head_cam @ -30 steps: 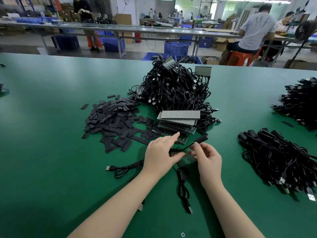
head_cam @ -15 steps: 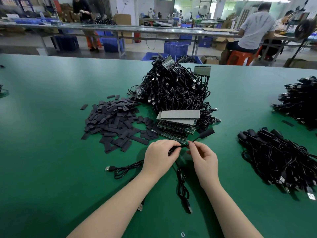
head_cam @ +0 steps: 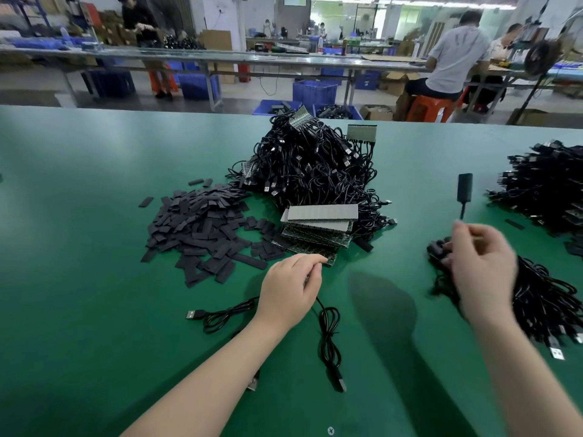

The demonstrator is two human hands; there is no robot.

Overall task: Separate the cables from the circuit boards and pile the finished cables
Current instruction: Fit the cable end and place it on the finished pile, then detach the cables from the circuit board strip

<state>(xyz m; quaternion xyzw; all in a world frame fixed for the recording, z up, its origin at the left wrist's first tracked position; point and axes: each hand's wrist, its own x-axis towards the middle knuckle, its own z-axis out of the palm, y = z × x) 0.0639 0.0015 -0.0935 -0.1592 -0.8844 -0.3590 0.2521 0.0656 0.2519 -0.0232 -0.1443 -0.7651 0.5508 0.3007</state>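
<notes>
On the green table [head_cam: 94,310], from left to right, we see black strips [head_cam: 202,228] and the tangled cable heap [head_cam: 315,171] toward the far edge. Before the heap lies a stack of boards [head_cam: 318,228], which our left hand [head_cam: 291,291] touches (fingers loosely curled, whether grasping we cannot tell). Our blurred right hand [head_cam: 479,263] pinches a cable [head_cam: 464,187] over the finished pile [head_cam: 542,301].
</notes>
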